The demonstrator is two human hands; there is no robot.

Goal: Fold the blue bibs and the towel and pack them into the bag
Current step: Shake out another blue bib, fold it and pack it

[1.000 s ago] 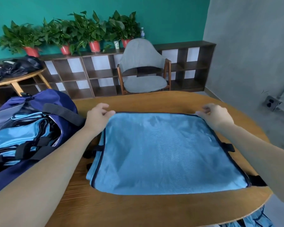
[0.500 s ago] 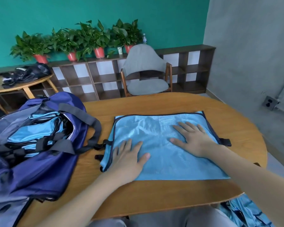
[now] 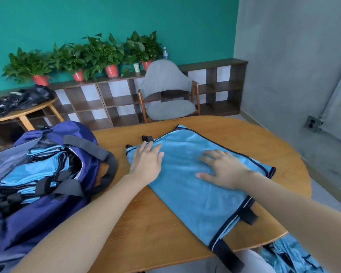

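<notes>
Light-blue, the folded bib (image 3: pixel 197 186) lies on the wooden desk (image 3: pixel 152 223), its long axis running diagonally from far-left to near-right. Both the left hand (image 3: pixel 147 161) and right hand (image 3: pixel 221 170) press it flat with straight fingers. The open navy bag (image 3: pixel 39 174) sits left, nearer the left hand.

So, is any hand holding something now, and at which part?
Nothing is gripped. The left hand and the right hand lie flat on the blue bib, pressing its upper half.

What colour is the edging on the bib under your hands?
Dark navy, near black, trimming the light blue bib; clearest in the head view.
</notes>
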